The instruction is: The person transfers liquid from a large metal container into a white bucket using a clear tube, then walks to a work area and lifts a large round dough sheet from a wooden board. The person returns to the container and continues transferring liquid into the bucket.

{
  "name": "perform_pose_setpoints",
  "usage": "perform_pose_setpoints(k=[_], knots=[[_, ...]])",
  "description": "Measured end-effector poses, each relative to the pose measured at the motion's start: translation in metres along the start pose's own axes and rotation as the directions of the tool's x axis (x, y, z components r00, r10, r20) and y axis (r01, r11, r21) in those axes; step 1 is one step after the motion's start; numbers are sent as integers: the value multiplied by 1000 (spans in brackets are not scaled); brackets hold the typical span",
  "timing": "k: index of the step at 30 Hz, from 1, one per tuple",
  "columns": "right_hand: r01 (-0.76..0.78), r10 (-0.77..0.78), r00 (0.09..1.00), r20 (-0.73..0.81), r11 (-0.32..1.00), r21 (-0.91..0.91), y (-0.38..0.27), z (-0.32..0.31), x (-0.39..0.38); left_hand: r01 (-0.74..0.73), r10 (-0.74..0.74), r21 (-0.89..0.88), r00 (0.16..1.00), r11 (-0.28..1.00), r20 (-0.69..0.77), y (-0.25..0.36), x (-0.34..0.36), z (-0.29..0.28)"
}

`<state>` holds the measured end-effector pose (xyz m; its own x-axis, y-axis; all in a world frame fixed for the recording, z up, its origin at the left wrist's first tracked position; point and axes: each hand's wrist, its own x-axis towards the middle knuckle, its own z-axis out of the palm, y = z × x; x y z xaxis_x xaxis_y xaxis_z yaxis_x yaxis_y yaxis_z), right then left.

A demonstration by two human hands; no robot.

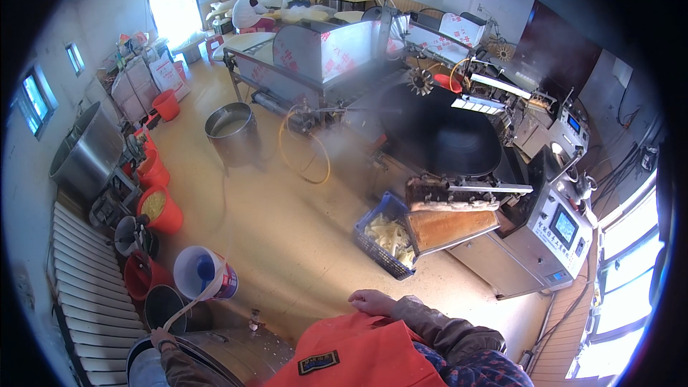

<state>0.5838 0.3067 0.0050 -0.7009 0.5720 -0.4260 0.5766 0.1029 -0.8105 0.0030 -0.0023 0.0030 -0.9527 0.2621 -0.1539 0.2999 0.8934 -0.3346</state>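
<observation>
My left hand (163, 337), at the lower left, is closed around a long, thin, pale stick (203, 296). This stick slants up past the rim of a white bucket (188, 294) that has a blue vessel inside. Below that hand is the rim of a large metal drum (136, 364). A dark, open-topped pot (159, 306) stands between the hand and the bucket. My right hand (371, 302) is by the front of my red apron (351, 347), fingers curled, with nothing visible in them.
Ahead right stands a machine with a round black plate (441, 132) and a control panel (564, 227). A blue crate (387, 235) of pale sheets sits below it. Red buckets (163, 209) line the left wall. A metal pot (231, 127) stands mid-floor; a person (251, 11) sits farther back.
</observation>
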Motion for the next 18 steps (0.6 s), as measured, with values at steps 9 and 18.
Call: perform_pose_setpoints(k=[9, 18], knots=[[9, -9, 1000, -6, 1000, -11, 3, 1, 1, -2, 2, -40, 1000, 999, 8, -3, 4, 6], [22, -22, 1000, -14, 1000, 0, 7, 3, 2, 17, -17, -38, 1000, 999, 20, -2, 2, 2]])
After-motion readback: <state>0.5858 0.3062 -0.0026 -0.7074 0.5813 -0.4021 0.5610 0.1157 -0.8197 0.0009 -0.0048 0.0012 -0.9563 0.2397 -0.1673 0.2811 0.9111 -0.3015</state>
